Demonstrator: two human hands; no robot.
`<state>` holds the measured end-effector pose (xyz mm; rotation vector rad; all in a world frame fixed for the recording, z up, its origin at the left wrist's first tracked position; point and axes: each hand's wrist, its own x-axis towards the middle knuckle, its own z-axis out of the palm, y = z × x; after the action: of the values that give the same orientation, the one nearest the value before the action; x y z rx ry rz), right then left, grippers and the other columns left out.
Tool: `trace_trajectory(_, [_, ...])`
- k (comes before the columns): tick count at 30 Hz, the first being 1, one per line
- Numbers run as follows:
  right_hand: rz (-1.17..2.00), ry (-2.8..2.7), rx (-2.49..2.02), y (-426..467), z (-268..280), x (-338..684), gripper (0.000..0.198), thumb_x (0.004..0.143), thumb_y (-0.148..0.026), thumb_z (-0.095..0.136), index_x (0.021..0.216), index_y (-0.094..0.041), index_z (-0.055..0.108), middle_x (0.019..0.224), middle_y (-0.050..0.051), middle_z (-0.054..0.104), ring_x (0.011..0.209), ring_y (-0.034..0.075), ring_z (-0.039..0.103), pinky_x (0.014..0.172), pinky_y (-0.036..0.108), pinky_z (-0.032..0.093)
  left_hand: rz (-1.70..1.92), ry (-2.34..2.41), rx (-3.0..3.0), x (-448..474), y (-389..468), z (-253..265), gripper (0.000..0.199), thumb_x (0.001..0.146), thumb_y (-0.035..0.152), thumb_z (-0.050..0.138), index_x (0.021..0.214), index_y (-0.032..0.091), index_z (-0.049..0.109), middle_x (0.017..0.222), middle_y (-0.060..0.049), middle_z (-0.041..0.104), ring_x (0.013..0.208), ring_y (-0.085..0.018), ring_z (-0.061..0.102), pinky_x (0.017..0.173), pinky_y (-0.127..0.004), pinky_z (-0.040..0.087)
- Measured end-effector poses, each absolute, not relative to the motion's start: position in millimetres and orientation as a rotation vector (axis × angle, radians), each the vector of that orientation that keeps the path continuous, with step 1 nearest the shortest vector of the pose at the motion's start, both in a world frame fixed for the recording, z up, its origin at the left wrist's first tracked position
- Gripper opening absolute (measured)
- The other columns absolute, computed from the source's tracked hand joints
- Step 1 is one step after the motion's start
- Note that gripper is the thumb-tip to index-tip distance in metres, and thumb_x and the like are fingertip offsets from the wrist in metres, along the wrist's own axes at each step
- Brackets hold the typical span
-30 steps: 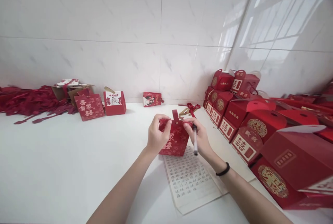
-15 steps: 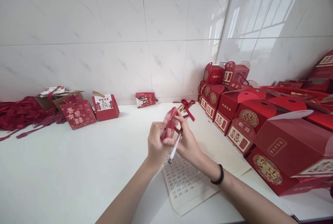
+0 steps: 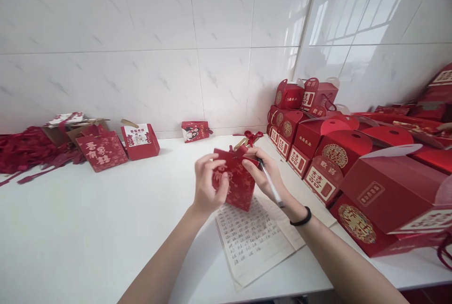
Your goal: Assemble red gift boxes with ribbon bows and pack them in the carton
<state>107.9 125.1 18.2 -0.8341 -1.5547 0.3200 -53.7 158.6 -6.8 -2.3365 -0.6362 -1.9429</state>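
Between my two hands is a red gift box (image 3: pixel 240 188) with a pale printed pattern and a ribbon at its top, held up above an open notebook (image 3: pixel 254 257). My left hand (image 3: pixel 208 184) grips the box's left side, fingers behind and over its edge. With thumb and fingers, my right hand (image 3: pixel 263 172) pinches the upper right corner near the ribbon. A pen (image 3: pixel 271 184) is also tucked in that hand, slanting down toward the wrist. Rows of handwriting fill the notebook's left page; its right page is partly covered by my right arm.
Red gift boxes (image 3: pixel 325 177) are stacked along the right side. A small photo-printed box (image 3: pixel 195 132) stands by the wall, with a red ribbon bow (image 3: pixel 251 137) right of it. At left are a white-fronted box (image 3: pixel 140 141), a patterned red box (image 3: pixel 102 151) and a heap of ribbons (image 3: pixel 26 148).
The red gift box has turned from edge-on so its broad patterned face shows. My right hand has shifted right, and the pen now tilts the other way. The view has moved slightly.
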Motion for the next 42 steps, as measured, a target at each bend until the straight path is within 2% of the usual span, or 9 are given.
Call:
trace_trajectory(3, [0.587,-1.654,-0.805,119.3,25.0,112.2,0.014,0.084,-0.032,0.057,0.080,-0.019,0.055,0.078,0.001,0.058,0.071,0.016,0.055,0.065,0.027,0.045,-2.129,-0.702,-2.313,-56.1,160.0,-0.4,0.030,0.076,0.021,0.059,0.101,0.020,0.043,0.111,-0.010,0.055,0.103,-0.021,0.055,0.086,-0.041,0.047])
trace_trajectory(6, [0.721,-1.721,-0.778,121.1,25.9,115.8,0.017,0.083,-0.032,0.059,0.075,-0.019,0.054,0.072,0.000,0.055,0.063,0.015,0.051,0.058,0.026,0.041,-2.150,-0.834,-2.629,-55.1,156.6,4.3,0.031,0.077,0.025,0.062,0.099,0.021,0.040,0.098,-0.005,0.064,0.087,-0.017,0.062,0.077,-0.034,0.051])
trace_trajectory(12, [0.350,-1.616,-0.867,133.0,11.4,109.6,0.012,0.079,-0.029,0.058,0.080,-0.019,0.051,0.079,0.002,0.059,0.072,0.018,0.056,0.066,0.030,0.044,-2.177,-0.736,-2.660,-49.1,151.2,5.7,0.007,0.082,0.015,0.058,0.077,0.018,0.054,0.076,0.001,0.060,0.071,-0.009,0.060,0.064,-0.020,0.050])
trace_trajectory(16, [0.182,-1.579,-0.857,126.8,2.7,102.1,0.013,0.081,-0.027,0.057,0.090,-0.021,0.050,0.091,0.004,0.060,0.084,0.019,0.058,0.074,0.032,0.046,-2.027,-0.497,-2.645,-47.5,150.3,6.0,0.024,0.083,0.007,0.051,0.094,0.020,0.068,0.082,-0.001,0.057,0.070,-0.007,0.057,0.059,-0.017,0.048])
trace_trajectory(20, [0.211,-1.497,-0.936,120.5,1.1,100.6,0.019,0.080,-0.034,0.062,0.083,-0.021,0.048,0.079,0.002,0.056,0.074,0.018,0.054,0.064,0.029,0.044,-1.982,-0.483,-2.690,-46.2,147.7,7.5,0.036,0.079,0.003,0.050,0.108,0.020,0.065,0.091,-0.004,0.060,0.077,-0.010,0.060,0.063,-0.020,0.052])
trace_trajectory(26, [0.284,-1.461,-0.997,119.4,4.7,99.6,0.022,0.079,-0.035,0.061,0.076,-0.020,0.046,0.074,0.000,0.054,0.068,0.016,0.051,0.060,0.027,0.040,-1.957,-0.601,-2.798,-47.5,147.6,8.8,0.032,0.082,0.008,0.050,0.108,0.020,0.065,0.102,-0.006,0.063,0.089,-0.013,0.063,0.076,-0.024,0.054])
trace_trajectory(33, [0.330,-1.520,-0.981,119.6,4.5,99.7,0.013,0.079,-0.028,0.057,0.079,-0.020,0.047,0.073,-0.001,0.051,0.064,0.014,0.047,0.058,0.025,0.039,-2.099,-1.009,-2.909,-49.4,144.0,11.2,0.030,0.086,0.024,0.053,0.116,0.021,0.056,0.095,-0.004,0.069,0.088,-0.013,0.065,0.077,-0.023,0.053])
trace_trajectory(37, [0.290,-1.538,-0.914,121.5,2.7,100.0,0.011,0.081,-0.027,0.058,0.084,-0.020,0.050,0.079,0.000,0.054,0.069,0.015,0.050,0.061,0.026,0.041,-2.201,-1.075,-2.928,-49.6,142.5,17.3,0.028,0.082,0.028,0.059,0.108,0.019,0.056,0.089,-0.003,0.069,0.084,-0.014,0.065,0.079,-0.026,0.053])
trace_trajectory(42, [0.268,-1.577,-0.869,121.4,-0.6,99.1,0.012,0.083,-0.025,0.057,0.081,-0.020,0.047,0.077,0.000,0.054,0.068,0.015,0.050,0.060,0.025,0.041,-2.144,-1.228,-3.011,-50.5,141.6,22.7,0.026,0.081,0.031,0.060,0.105,0.020,0.061,0.096,-0.005,0.070,0.090,-0.017,0.066,0.081,-0.029,0.054])
